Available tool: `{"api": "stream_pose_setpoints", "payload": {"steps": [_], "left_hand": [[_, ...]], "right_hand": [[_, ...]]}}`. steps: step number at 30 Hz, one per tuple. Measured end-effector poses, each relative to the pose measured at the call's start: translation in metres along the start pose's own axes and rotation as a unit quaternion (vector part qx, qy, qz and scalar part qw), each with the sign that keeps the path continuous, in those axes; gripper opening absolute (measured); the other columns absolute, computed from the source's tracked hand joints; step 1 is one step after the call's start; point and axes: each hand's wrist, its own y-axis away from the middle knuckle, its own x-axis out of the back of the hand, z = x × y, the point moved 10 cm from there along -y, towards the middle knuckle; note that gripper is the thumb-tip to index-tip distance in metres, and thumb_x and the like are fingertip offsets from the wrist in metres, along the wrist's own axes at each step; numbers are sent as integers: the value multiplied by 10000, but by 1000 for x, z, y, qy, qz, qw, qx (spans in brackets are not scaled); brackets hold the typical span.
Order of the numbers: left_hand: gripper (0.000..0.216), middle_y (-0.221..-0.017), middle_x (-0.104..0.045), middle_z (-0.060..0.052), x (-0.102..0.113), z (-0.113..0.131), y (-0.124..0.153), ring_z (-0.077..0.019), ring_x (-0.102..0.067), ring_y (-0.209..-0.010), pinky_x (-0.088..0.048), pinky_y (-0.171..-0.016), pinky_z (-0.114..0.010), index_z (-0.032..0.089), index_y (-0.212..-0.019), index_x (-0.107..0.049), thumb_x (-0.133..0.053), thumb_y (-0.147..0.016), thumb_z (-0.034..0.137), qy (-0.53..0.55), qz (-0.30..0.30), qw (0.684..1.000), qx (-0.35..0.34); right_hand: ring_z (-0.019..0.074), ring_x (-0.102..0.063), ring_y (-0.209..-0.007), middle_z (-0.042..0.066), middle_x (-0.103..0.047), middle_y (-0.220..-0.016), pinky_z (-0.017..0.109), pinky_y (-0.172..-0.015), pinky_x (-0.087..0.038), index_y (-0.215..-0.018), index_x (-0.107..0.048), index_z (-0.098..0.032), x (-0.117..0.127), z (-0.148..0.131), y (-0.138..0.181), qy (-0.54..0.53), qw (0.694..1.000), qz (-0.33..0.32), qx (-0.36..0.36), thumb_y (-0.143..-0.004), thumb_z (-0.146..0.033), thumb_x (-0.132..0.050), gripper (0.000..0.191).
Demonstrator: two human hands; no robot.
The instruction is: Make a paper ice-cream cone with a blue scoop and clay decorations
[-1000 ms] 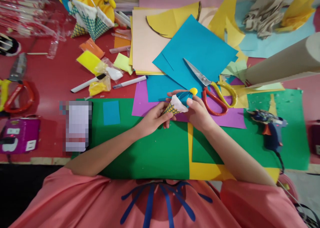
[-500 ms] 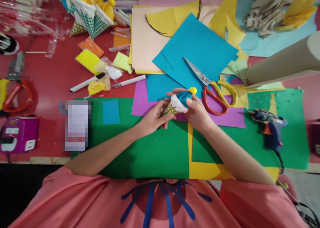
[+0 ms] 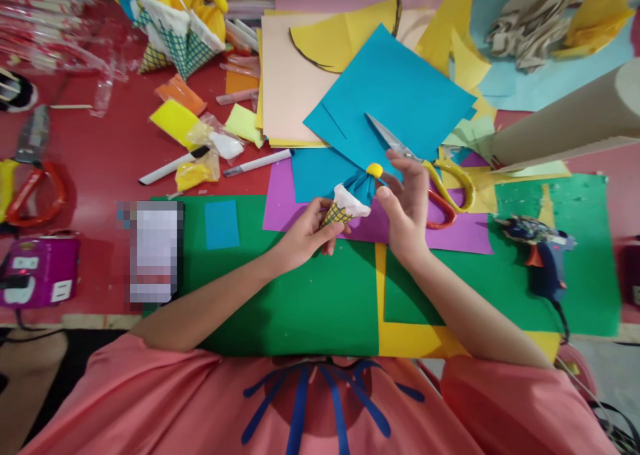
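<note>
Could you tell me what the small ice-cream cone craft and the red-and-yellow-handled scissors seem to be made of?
Small ice-cream cone craft: probably matte craft paper or foam, judging by its blue pleats and printed yellow lattice cone. Red-and-yellow-handled scissors: shiny grey blades, apparently metal; glossy handles, likely plastic.

Matt coloured paper sheets (image 3: 400,88) cover the smooth red desk (image 3: 100,168). The scissors (image 3: 430,175) have shiny metal blades and glossy plastic handles. The small ice-cream cone (image 3: 350,198) looks like paper and foam.

Bright, even overhead light — colours saturated, shadows soft and short under the arms. Mild glare on the plastic wrappers (image 3: 60,48) at upper left. Strong wide-angle bending at the edges; a pixelated patch (image 3: 153,252) — otherwise sharp.
</note>
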Motion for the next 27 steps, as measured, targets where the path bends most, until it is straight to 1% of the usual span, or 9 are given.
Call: {"api": "stream_pose_setpoints", "payload": {"steps": [1,2,4,6,10,15,18,21,27], "left_hand": [[412,-786,-635,29,0,0,0,-42,-531,-443,-385,-408,-192,193,-998,-408,-652,-839,485,0,4,1000,0],[420,-757,-621,41,0,0,0,-43,-528,-436,-380,-403,-191,196,-996,-405,-660,-832,488,0,6,1000,2],[439,-704,-590,62,0,1,0,-47,-521,-422,-366,-390,-191,200,-989,-399,-672,-818,497,1,7,1000,4],[452,-673,-568,73,0,1,0,-50,-518,-414,-362,-384,-193,199,-988,-396,-676,-811,507,-1,9,1000,8],[472,-644,-559,82,1,1,-1,-49,-517,-409,-359,-383,-184,198,-993,-393,-680,-801,519,-7,11,1000,14],[477,-629,-553,88,1,0,-1,-45,-514,-407,-357,-382,-174,196,-988,-392,-687,-795,518,-2,15,1000,15],[474,-670,-563,81,1,-1,-1,-38,-515,-412,-355,-379,-168,198,-992,-390,-693,-794,506,4,15,1000,14],[467,-736,-584,64,2,-1,-1,-31,-522,-417,-366,-380,-168,201,-991,-391,-692,-796,500,7,14,1000,11],[452,-791,-615,41,3,-2,-1,-30,-526,-426,-368,-386,-168,203,-1008,-392,-690,-806,475,7,17,1000,9]], "right_hand": [[228,-519,-1300,-51,-469,-1424,425,-1080,-450,-1070,-587,-386,3,-11,1,28,999,7,45,-853,-342,-670,237],[240,-488,-1333,-59,-456,-1431,443,-1115,-419,-1023,-616,-377,1,-20,2,57,996,-2,76,-856,-318,-670,185],[263,-429,-1382,-48,-466,-1429,468,-1158,-370,-939,-669,-343,-7,-28,4,111,988,-43,103,-872,-317,-650,75],[277,-413,-1391,-25,-494,-1416,489,-1169,-352,-901,-691,-315,-13,-28,4,145,982,-70,104,-876,-345,-643,61],[301,-432,-1375,9,-527,-1391,538,-1167,-334,-877,-688,-280,-15,-23,3,158,979,-80,99,-869,-406,-643,134],[314,-344,-1436,-19,-510,-1414,585,-1189,-257,-834,-680,-284,-15,-22,2,180,975,-83,99,-863,-428,-641,152],[312,-320,-1450,-43,-500,-1423,609,-1188,-237,-816,-672,-288,-13,-21,1,187,974,-83,95,-870,-424,-631,152],[305,-323,-1449,-48,-493,-1429,602,-1191,-233,-812,-674,-287,-13,-20,1,178,975,-86,99,-872,-415,-633,147],[307,-311,-1455,-53,-493,-1428,603,-1199,-206,-789,-675,-285,-13,-18,0,166,979,-84,85,-868,-420,-637,161]]}}
